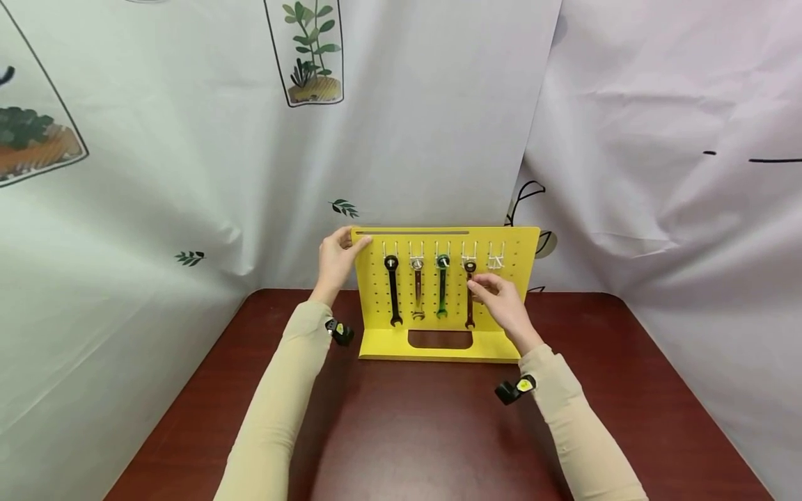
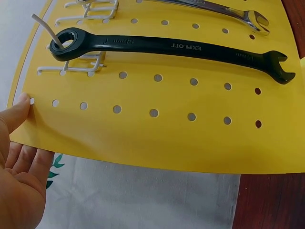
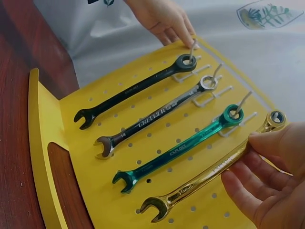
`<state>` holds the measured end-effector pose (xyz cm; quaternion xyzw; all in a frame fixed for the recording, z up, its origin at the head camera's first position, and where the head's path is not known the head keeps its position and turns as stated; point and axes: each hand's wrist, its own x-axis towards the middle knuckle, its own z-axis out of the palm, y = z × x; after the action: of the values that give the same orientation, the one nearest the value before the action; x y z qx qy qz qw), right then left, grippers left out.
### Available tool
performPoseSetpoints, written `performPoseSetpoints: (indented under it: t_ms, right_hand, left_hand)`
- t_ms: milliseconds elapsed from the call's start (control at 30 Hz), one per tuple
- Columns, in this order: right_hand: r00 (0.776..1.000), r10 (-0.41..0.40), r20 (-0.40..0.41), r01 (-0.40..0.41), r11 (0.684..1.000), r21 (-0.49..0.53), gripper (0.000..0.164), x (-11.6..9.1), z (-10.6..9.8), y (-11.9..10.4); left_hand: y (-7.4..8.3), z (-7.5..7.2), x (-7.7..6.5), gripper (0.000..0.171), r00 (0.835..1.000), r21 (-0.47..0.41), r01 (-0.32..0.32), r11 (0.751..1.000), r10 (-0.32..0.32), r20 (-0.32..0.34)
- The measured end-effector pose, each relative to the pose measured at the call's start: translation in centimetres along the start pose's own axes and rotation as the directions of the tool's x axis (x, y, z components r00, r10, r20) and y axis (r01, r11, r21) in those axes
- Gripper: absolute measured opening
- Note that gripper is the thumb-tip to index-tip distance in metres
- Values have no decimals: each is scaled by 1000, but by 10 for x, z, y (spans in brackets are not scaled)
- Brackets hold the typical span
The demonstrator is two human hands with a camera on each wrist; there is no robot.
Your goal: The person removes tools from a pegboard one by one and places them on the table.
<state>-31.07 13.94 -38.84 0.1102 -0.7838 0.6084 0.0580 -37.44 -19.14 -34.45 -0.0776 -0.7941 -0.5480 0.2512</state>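
Yellow pegboard (image 1: 383, 342) is gripped at its top-left corner by the left hand (image 1: 335, 261), best kept braced, while toward the right edge the gold ratcheting combination wrench (image 3: 200, 180) is pinched by the right hand (image 1: 503, 304), ring end (image 3: 269, 126) to be kept square to the hook (image 1: 464, 257).

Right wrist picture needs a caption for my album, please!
Right hand pinches a gold wrench while a green wrench, silver wrench and black wrench hang on a yellow pegboard.
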Motion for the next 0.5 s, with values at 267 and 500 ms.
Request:
performPoseSetpoints:
  t_ms: [267, 500]
  right_hand:
    - [1000, -27, -11, 27, 999, -31, 43, -5, -5, -9]
    - [998, -58, -34, 57, 998, -37, 43, -11, -14, -14]
  left_hand:
    - [1, 0, 1, 48, 1000, -2, 4, 1000, -4, -5]
    - [0, 0, 1, 49, 1000, -8, 4, 1000, -4, -2]
